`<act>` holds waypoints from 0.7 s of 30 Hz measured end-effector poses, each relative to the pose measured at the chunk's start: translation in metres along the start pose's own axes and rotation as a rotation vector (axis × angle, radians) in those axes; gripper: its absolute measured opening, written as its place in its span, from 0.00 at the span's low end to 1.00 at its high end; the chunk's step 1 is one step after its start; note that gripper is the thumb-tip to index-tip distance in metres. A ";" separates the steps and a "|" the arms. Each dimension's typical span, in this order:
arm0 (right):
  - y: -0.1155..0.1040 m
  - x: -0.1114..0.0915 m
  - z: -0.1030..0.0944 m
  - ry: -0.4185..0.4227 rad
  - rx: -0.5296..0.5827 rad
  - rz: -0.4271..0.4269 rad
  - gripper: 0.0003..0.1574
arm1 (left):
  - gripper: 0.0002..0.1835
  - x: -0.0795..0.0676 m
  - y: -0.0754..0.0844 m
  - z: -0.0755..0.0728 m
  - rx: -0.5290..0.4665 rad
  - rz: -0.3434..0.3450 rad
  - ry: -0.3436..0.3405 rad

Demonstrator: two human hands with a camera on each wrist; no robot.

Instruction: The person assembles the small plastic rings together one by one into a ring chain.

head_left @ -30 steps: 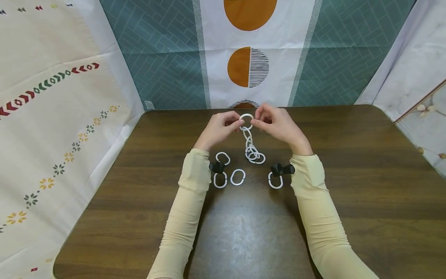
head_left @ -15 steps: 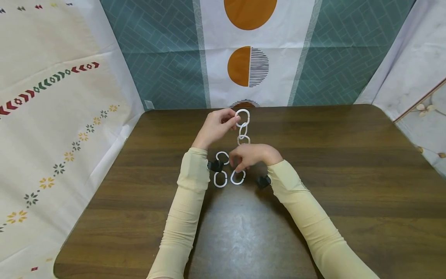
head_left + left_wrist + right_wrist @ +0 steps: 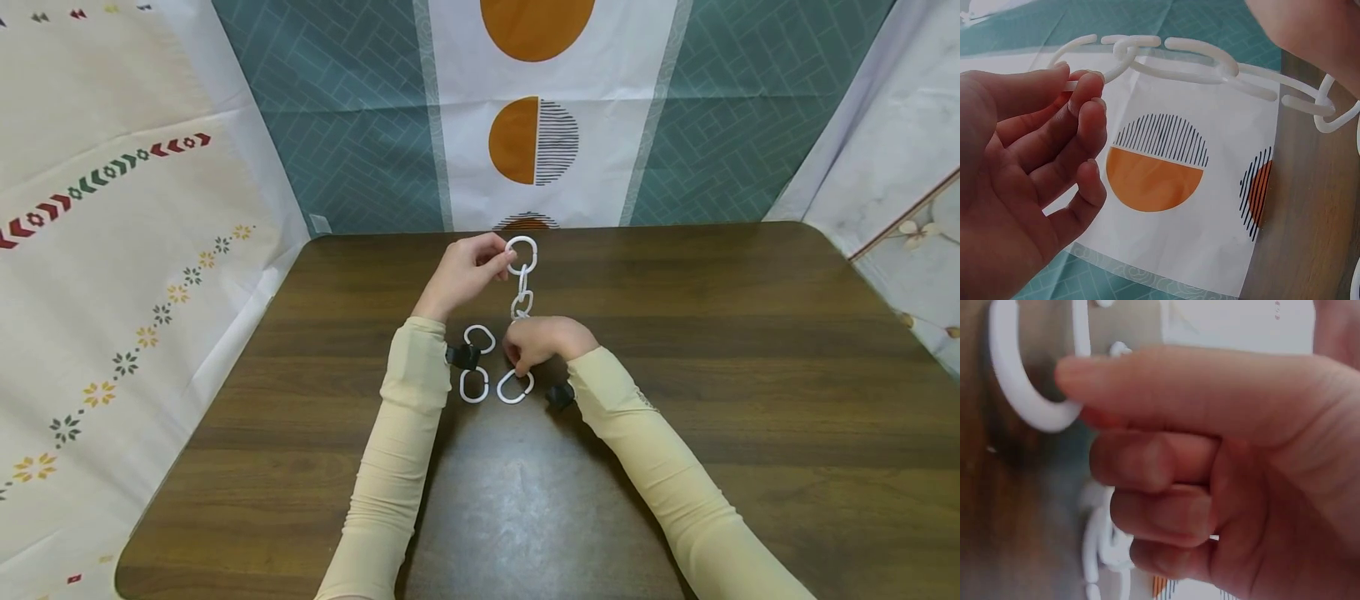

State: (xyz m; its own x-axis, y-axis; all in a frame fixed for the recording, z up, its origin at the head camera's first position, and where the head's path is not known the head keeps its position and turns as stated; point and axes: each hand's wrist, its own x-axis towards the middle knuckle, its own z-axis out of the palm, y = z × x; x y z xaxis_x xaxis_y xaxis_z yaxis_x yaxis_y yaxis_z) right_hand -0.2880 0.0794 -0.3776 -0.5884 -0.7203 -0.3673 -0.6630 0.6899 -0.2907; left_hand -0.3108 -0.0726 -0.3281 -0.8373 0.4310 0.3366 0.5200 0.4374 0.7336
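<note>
My left hand pinches the top link of a white plastic chain between thumb and index finger; its other fingers are loosely bent. The chain hangs down in the head view, and its lower end is hidden behind my right hand. That right hand pinches a loose white link between thumb and index finger, with its remaining fingers curled in. This link is oval with a small gap in its side. In the right wrist view, part of the chain shows blurred below the fingers.
Two more loose white links lie left of the right hand, an upper link and a lower link, close to the left wrist's black camera. They rest on a brown wooden table. Patterned cloths hang behind it.
My right hand has let go of the chain's top link, come down toward me and taken hold of a loose link. The left hand still holds the chain, slightly further left.
</note>
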 end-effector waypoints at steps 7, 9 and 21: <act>0.012 -0.022 -0.016 0.119 0.173 -0.177 0.05 | 0.10 0.000 -0.001 0.002 0.004 -0.017 -0.029; 0.017 -0.033 -0.022 0.162 0.235 -0.197 0.05 | 0.10 0.000 -0.001 0.003 0.006 -0.018 -0.033; 0.039 -0.079 -0.038 0.321 0.397 -0.113 0.08 | 0.09 0.000 -0.002 0.004 0.007 -0.031 -0.032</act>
State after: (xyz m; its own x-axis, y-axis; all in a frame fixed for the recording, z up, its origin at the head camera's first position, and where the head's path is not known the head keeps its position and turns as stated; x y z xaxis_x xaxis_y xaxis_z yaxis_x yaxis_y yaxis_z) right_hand -0.2851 0.1605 -0.3263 -0.6767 -0.7350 -0.0433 -0.5409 0.5362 -0.6480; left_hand -0.3116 -0.0702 -0.3321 -0.8471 0.4425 0.2943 0.4951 0.4561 0.7395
